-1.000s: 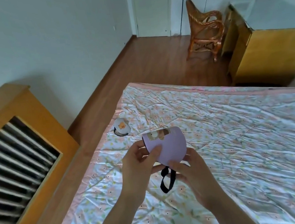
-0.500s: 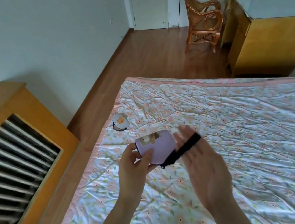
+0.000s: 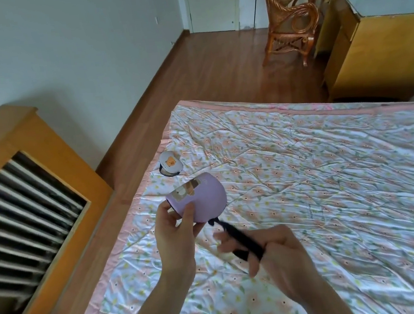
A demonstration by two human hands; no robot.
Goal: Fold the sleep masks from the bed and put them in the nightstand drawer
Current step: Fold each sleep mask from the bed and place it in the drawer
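Purple folded sleep mask [image 3: 200, 199] sits pinched in the left hand [image 3: 176, 236], above the bed [image 3: 332, 167]. Its black strap [image 3: 239, 239] runs toward four o'clock into the right hand [image 3: 272, 255], whose fingers curl around it. The right hand is nearer the strap.

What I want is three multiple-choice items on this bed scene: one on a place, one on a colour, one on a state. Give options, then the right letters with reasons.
1. Where does the small grey folded sleep mask with an orange bear lie?
A. on the floral bed quilt near its left edge
B. on the floor
C. on the rattan chair

2. What colour is the held folded fabric sleep mask?
A. green
B. lilac
C. red

3. What does the right hand do?
A. lies flat on the quilt
B. hangs idle
C. grips the black elastic strap

A: it sits on the quilt. B: its fabric is lilac in the left hand. C: fingers curl round the strap.
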